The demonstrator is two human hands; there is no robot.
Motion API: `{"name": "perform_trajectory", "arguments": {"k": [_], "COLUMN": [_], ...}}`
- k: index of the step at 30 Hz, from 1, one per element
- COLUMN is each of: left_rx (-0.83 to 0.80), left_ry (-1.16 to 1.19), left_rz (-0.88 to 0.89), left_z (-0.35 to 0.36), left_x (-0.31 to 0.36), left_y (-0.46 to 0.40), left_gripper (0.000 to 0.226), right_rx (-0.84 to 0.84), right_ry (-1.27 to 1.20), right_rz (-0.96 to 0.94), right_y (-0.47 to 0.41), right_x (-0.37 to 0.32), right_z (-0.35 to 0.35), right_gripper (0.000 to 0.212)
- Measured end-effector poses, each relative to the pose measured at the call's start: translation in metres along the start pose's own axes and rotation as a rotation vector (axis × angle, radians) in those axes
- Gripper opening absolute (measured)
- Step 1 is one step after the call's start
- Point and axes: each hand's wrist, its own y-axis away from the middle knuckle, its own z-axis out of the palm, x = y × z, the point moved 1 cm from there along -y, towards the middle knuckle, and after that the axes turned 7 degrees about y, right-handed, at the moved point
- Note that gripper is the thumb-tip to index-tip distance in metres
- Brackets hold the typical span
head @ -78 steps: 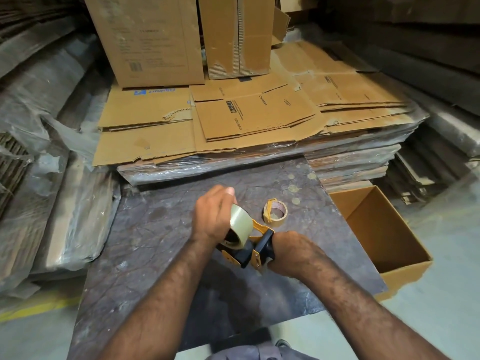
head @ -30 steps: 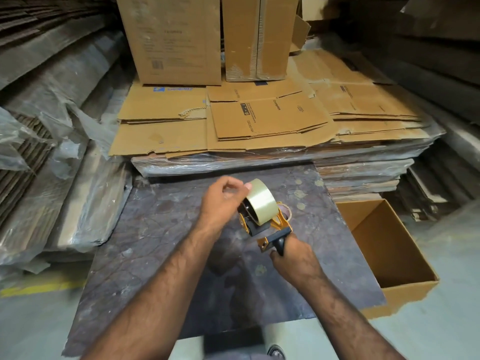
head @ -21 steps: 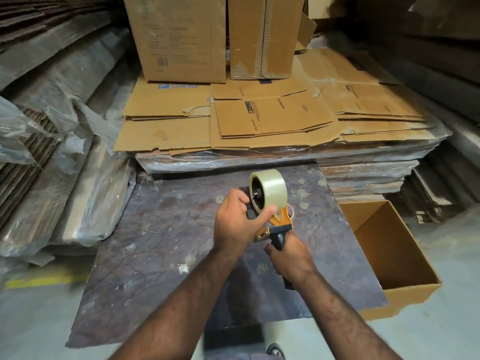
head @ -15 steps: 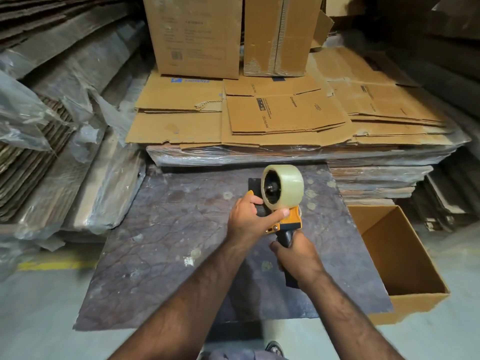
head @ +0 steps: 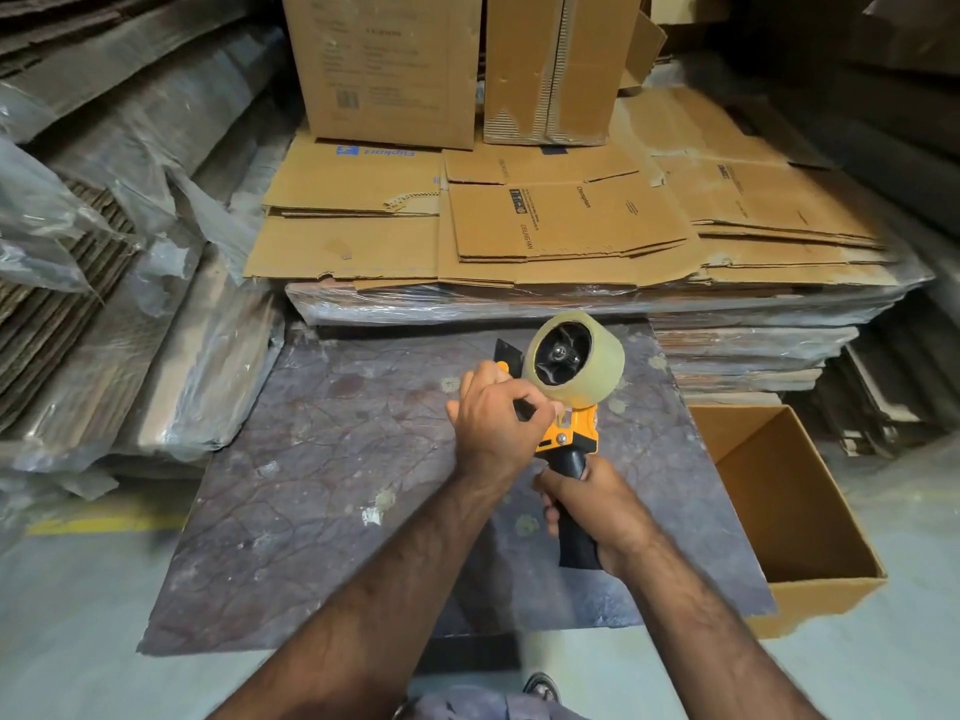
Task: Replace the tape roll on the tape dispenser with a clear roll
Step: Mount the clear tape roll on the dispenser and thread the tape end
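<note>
Right hand (head: 597, 504) wrapped around black handle of orange-and-black tape dispenser (head: 571, 439), held above grey-purple marbled bench (head: 322, 459). Clear tape roll (head: 574, 358) sits on dispenser hub, just above and ahead of left hand (head: 496, 423). Left hand fingers curled together, pinching at dispenser frame beneath roll; exact contact hidden.

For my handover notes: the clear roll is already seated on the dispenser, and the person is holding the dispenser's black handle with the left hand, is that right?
Not quite: the head view shows the right hand gripping the black handle. The clear roll is indeed seated on the dispenser; the left hand works just below the roll.
</note>
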Motion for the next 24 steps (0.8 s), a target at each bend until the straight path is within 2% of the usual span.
{"name": "perform_trajectory", "arguments": {"k": [5, 14, 16, 19, 24], "left_rx": [-0.076, -0.010, -0.048, -0.170, -0.176], "left_ry": [-0.118, -0.307, -0.252, -0.014, 0.129], "left_rz": [0.176, 0.423, 0.447, 0.426, 0.349], "left_z": [-0.005, -0.014, -0.017, -0.029, -0.049], "left_x": [0.007, -0.002, -0.003, -0.004, -0.004], "left_y": [0.003, 0.002, -0.002, -0.012, -0.010], "left_gripper": [0.019, 0.015, 0.010, 0.009, 0.018], "right_rx": [-0.057, -0.079, -0.099, -0.116, -0.090], "right_ry": [-0.153, -0.286, -0.311, -0.358, -0.389], "right_rz": [0.089, 0.147, 0.138, 0.116, 0.080], "right_y": [0.004, 0.002, 0.004, 0.008, 0.009], "right_x": [0.002, 0.005, 0.005, 0.003, 0.005], "right_z": [-0.002, -0.008, -0.007, -0.011, -0.023], "right_gripper": [0.015, 0.007, 0.006, 0.015, 0.007]}}
